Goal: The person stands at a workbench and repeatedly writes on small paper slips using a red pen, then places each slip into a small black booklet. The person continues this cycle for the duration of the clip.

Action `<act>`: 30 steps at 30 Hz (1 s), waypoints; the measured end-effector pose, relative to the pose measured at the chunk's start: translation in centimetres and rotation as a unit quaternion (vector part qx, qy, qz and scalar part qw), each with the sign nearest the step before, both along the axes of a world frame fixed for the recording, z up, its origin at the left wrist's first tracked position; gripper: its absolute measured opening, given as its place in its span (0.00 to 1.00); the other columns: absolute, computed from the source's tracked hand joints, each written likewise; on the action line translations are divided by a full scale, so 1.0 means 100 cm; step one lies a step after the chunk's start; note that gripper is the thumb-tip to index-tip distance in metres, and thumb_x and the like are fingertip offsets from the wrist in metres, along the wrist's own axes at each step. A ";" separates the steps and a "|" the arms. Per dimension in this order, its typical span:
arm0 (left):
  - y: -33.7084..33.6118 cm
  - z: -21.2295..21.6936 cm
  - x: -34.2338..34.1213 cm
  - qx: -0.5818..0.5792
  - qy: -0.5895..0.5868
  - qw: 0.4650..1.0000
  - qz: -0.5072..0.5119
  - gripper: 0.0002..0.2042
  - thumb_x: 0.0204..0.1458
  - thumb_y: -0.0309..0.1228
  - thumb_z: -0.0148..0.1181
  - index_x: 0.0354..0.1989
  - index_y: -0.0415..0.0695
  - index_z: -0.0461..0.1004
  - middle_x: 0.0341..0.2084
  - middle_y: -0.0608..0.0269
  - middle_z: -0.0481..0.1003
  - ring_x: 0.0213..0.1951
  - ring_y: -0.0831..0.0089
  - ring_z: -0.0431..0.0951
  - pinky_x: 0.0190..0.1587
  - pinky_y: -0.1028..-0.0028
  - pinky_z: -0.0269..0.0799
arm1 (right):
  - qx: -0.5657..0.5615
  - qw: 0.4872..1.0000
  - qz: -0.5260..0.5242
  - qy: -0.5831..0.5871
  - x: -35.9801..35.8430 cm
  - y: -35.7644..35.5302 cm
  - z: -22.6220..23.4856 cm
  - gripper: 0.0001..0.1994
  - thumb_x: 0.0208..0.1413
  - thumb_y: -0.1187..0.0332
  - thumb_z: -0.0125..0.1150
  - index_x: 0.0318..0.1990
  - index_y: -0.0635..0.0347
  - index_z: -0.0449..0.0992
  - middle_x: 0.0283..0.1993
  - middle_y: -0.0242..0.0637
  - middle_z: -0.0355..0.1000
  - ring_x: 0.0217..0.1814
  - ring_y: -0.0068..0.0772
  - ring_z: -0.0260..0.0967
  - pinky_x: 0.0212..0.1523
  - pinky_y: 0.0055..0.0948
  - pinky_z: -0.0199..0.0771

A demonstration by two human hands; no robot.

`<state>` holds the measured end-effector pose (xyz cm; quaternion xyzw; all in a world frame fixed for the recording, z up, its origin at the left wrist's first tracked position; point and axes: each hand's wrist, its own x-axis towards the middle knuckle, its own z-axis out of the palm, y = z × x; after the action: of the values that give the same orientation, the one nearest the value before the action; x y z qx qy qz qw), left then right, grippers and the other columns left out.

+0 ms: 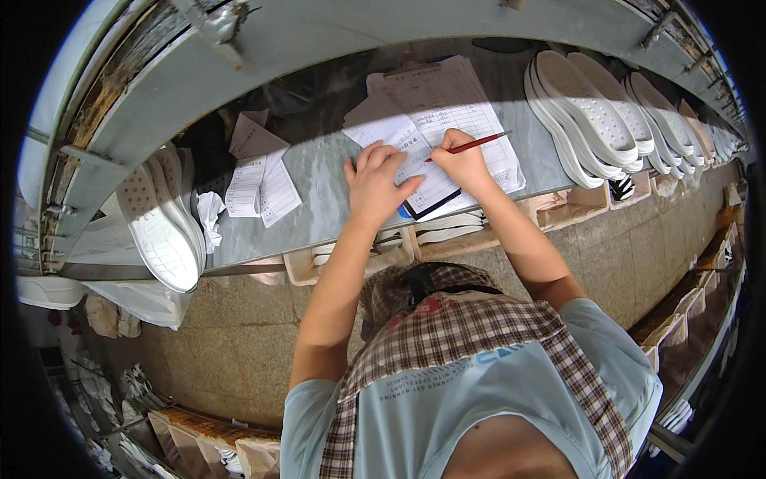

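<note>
A small printed slip (415,164) lies on a stack of forms, and my left hand (373,182) rests on its left side with the fingers spread. In my right hand (463,164) is a dark red pen (483,142), pinched with its tip down at the slip's upper right. Beneath sits a clipboard (408,62) carrying large ruled sheets (459,96) with handwriting. A loose blank-backed paper (375,120) overlaps them above my left hand. Part of a dark-edged pad (435,205) shows below the slip.
White shoe soles stand in stacks on the grey table (319,207), one stack (159,215) at left, others (586,112) at right. Folded slips (259,188) and crumpled tissue (210,219) lie left. Bins of soles (455,231) sit under the front edge; a metal beam (335,32) arches beyond.
</note>
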<state>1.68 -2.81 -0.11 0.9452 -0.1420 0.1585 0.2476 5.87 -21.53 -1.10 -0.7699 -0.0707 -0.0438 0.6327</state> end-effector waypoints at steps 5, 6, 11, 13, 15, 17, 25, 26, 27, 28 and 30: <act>0.001 -0.001 0.001 0.002 0.014 1.000 -0.002 0.23 0.40 0.49 0.68 0.43 0.49 0.79 0.48 0.71 0.72 0.61 0.67 0.62 0.61 0.39 0.46 | -0.007 1.000 -0.020 0.002 0.000 -0.001 -0.004 0.12 0.43 0.73 0.63 0.19 0.60 0.64 0.17 0.28 0.61 0.23 0.18 0.55 0.23 0.25 0.58; 0.001 -0.001 0.001 0.006 0.013 1.000 -0.001 0.23 0.40 0.49 0.68 0.43 0.50 0.79 0.48 0.71 0.72 0.61 0.67 0.62 0.61 0.39 0.46 | -0.008 1.000 -0.022 0.002 0.000 -0.001 -0.004 0.12 0.43 0.73 0.63 0.19 0.60 0.64 0.17 0.28 0.61 0.23 0.18 0.55 0.23 0.25 0.58; 0.000 0.001 0.001 0.007 -0.007 1.000 0.000 0.22 0.40 0.46 0.70 0.42 0.48 0.80 0.47 0.68 0.73 0.60 0.64 0.64 0.60 0.46 0.51 | 0.005 1.000 -0.011 0.002 -0.001 -0.001 -0.005 0.12 0.43 0.73 0.63 0.19 0.61 0.63 0.17 0.28 0.60 0.22 0.18 0.55 0.23 0.25 0.58; 0.000 0.002 0.001 0.007 -0.007 1.000 -0.001 0.22 0.40 0.46 0.70 0.42 0.48 0.80 0.47 0.68 0.73 0.60 0.64 0.65 0.60 0.46 0.51 | 0.011 1.000 -0.006 -0.005 -0.001 0.000 -0.006 0.12 0.43 0.73 0.63 0.19 0.61 0.63 0.17 0.28 0.60 0.22 0.18 0.55 0.22 0.25 0.58; 0.000 0.002 0.001 0.003 -0.006 1.000 -0.001 0.22 0.40 0.46 0.70 0.42 0.48 0.80 0.47 0.68 0.73 0.60 0.64 0.65 0.60 0.46 0.51 | 0.017 1.000 0.000 0.006 -0.001 0.001 -0.006 0.12 0.43 0.73 0.63 0.19 0.61 0.63 0.17 0.29 0.60 0.22 0.18 0.55 0.22 0.25 0.58; 0.000 0.001 0.001 -0.001 0.001 1.000 -0.001 0.22 0.40 0.47 0.69 0.42 0.48 0.80 0.47 0.69 0.73 0.60 0.65 0.64 0.60 0.44 0.50 | 0.003 1.000 -0.012 -0.020 -0.002 0.000 -0.006 0.12 0.45 0.76 0.61 0.19 0.59 0.62 0.17 0.25 0.59 0.22 0.15 0.53 0.22 0.22 0.57; 0.001 0.002 0.002 0.004 0.030 1.000 -0.001 0.25 0.39 0.49 0.69 0.44 0.48 0.79 0.48 0.70 0.72 0.62 0.66 0.62 0.61 0.39 0.46 | -0.004 0.999 -0.018 -0.036 -0.003 0.001 -0.004 0.11 0.46 0.78 0.59 0.20 0.59 0.62 0.17 0.24 0.59 0.22 0.13 0.53 0.21 0.20 0.55; 0.001 0.003 0.001 0.005 0.020 1.000 -0.002 0.25 0.38 0.49 0.70 0.43 0.48 0.79 0.48 0.69 0.72 0.61 0.65 0.62 0.61 0.40 0.48 | 0.046 0.998 -0.026 -0.016 -0.003 0.000 -0.003 0.10 0.45 0.77 0.60 0.20 0.60 0.63 0.17 0.26 0.60 0.22 0.15 0.54 0.22 0.22 0.56; 0.001 0.004 0.000 0.007 0.011 1.000 -0.002 0.25 0.37 0.49 0.71 0.42 0.47 0.79 0.47 0.69 0.72 0.61 0.64 0.63 0.60 0.42 0.50 | 0.098 0.995 -0.030 0.007 -0.003 -0.001 -0.002 0.10 0.44 0.76 0.61 0.20 0.60 0.63 0.18 0.28 0.61 0.22 0.17 0.55 0.23 0.23 0.58; 0.001 0.005 0.000 0.008 0.000 1.000 -0.003 0.25 0.36 0.49 0.72 0.42 0.47 0.79 0.47 0.68 0.73 0.60 0.63 0.64 0.59 0.44 0.51 | 0.150 0.987 -0.037 0.039 -0.002 -0.003 0.000 0.10 0.43 0.75 0.62 0.20 0.61 0.64 0.18 0.29 0.61 0.23 0.19 0.56 0.23 0.25 0.59; 0.001 0.005 0.000 0.005 0.018 1.000 -0.005 0.28 0.35 0.51 0.71 0.44 0.47 0.79 0.48 0.69 0.72 0.61 0.64 0.62 0.61 0.40 0.48 | 0.152 0.987 0.010 0.057 -0.005 -0.006 0.002 0.10 0.44 0.74 0.62 0.20 0.61 0.64 0.18 0.29 0.61 0.23 0.19 0.56 0.24 0.25 0.59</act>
<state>1.67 -2.73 0.38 0.9482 -0.1432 0.1400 0.2465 5.40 -22.16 -0.94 -0.6655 -0.0350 -0.0040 0.7456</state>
